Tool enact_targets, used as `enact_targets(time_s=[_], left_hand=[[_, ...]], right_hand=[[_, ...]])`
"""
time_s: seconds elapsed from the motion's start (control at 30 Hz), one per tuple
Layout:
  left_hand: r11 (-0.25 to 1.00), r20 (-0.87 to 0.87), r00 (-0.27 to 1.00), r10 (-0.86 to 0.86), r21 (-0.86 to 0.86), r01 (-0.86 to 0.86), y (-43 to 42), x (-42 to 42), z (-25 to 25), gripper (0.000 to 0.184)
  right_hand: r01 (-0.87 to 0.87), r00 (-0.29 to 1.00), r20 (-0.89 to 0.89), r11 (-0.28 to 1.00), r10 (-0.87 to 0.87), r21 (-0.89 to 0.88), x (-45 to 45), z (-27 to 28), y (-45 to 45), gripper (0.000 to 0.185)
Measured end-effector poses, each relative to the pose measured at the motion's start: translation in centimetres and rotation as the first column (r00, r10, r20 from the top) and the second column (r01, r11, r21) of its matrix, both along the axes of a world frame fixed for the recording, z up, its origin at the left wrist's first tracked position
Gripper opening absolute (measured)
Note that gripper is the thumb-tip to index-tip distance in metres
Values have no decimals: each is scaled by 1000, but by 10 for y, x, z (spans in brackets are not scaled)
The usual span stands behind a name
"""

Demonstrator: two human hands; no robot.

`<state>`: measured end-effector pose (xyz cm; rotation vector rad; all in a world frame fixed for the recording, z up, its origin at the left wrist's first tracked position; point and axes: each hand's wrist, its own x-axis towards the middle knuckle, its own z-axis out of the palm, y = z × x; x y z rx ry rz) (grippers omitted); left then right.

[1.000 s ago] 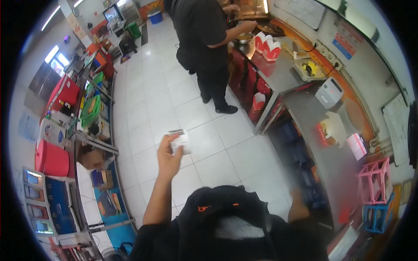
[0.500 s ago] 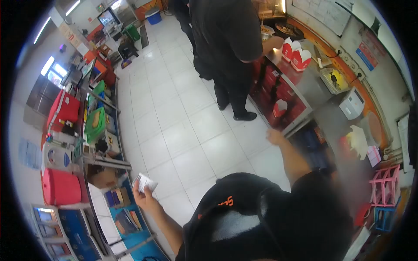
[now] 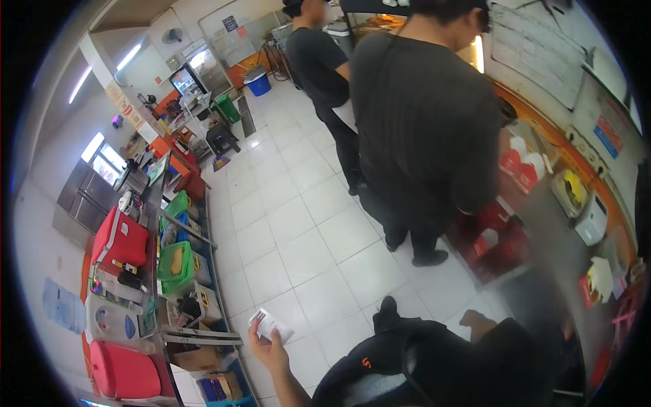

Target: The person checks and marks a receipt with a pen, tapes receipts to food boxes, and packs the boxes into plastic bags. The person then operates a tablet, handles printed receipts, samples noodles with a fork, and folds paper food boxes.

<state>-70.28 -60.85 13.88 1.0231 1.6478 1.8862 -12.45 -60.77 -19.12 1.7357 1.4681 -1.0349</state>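
1. The left hand [image 3: 271,347] grips a white paper slip [image 3: 276,324], well left of the worktop [image 3: 559,227].
2. The right hand [image 3: 479,325] is nearer the worktop; cannot tell whether open or closed.

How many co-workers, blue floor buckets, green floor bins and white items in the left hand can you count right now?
Co-workers: 2
Blue floor bucket: 1
Green floor bin: 1
White item in left hand: 1
Total: 5
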Motion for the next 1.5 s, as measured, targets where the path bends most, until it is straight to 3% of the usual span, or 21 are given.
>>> enact_targets(time_s=[0.07, 0.13, 0.17, 0.2, 0.23, 0.4, 0.53, 0.6, 0.73, 0.8, 0.83, 0.9, 0.93, 1.07, 1.1, 1.2, 1.27, 1.33, 1.4, 1.47, 1.5], left_hand=[[996, -53, 996, -77, -44, 75, 48, -14, 5, 50], [998, -62, 996, -57, -23, 55, 97, -23, 14, 49], [998, -78, 995, -57, -21, 56, 120, -31, 18, 47], [997, -77, 995, -70, -23, 68, 144, -39, 19, 47], [997, -110, 991, -73, -9, 73, 167, -46, 19, 46], [990, -91, 986, -142, 0, 143, 283, -68, 18, 45], [958, -241, 931, -273, 23, 287, 394, -93, 6, 45], [914, -268, 885, -379, 37, 403, 458, -101, 9, 44], [780, -235, 774, -588, 92, 619, 580, -73, 56, 45], [667, -409, 651, -639, 126, 734, 632, -42, 82, 45], [658, -398, 649, -648, 137, 740, 655, -24, 93, 45], [475, -493, 465, -735, 114, 873, 693, 16, 112, 45], [411, -433, 434, -790, 152, 899, 707, 41, 119, 43], [294, -453, 418, -787, 321, 900, 741, 135, 155, 40], [213, -533, 340, -775, 286, 934, 756, 154, 163, 45], [176, -593, 390, -705, 387, 905, 785, 223, 217, 39], [246, -688, 548, -476, 495, 834, 821, 269, 258, 38], [316, -627, 658, -417, 578, 752, 868, 319, 294, 31], [376, -485, 689, -538, 593, 712, 922, 363, 328, 27], [515, -405, 756, -514, 559, 649, 1000, 409, 354, 26], [524, -348, 715, -606, 502, 688, 1002, 410, 369, 28]], right_hand=[[-78, 995, -68, 997, 79, 23, -52, 9, 60, 47], [-466, 841, -219, 868, 495, 175, -100, -20, 138, 48], [-410, 785, -344, 849, 515, 335, -125, -15, 174, 48], [-164, 810, -375, 787, 451, 594, -153, 0, 195, 45], [81, 795, -563, 880, 226, 468, -187, 75, 228, 39], [267, 581, -779, 848, 237, 457, -284, 228, 356, 36], [359, 530, -785, 754, 321, 550, -315, 292, 434, 31], [441, 553, -736, 613, 390, 656, -320, 318, 460, 33], [669, 531, -826, 505, 189, 546, -322, 384, 477, 32], [813, 391, -902, 390, 185, 432, -310, 391, 476, 33], [857, 247, -962, 437, 114, 271, -304, 393, 474, 40], [831, 227, -967, 496, 112, 252, -295, 398, 474, 45], [799, 188, -977, 562, 106, 214, -291, 400, 473, 50], [683, 234, -968, 694, 88, 228, -275, 400, 471, 72], [658, 233, -969, 719, 87, 223, -271, 400, 469, 76], [645, 199, -976, 738, 89, 199, -270, 409, 473, 77], [666, 174, -982, 727, 68, 168, -273, 417, 471, 74], [673, 193, -981, 723, 32, 156, -274, 419, 470, 71], [716, 252, -968, 670, 12, 195, -269, 392, 453, 67], [736, 377, -909, 652, -176, 179, -271, 388, 437, 67], [758, 364, -911, 630, -196, 168, -273, 398, 432, 67]])
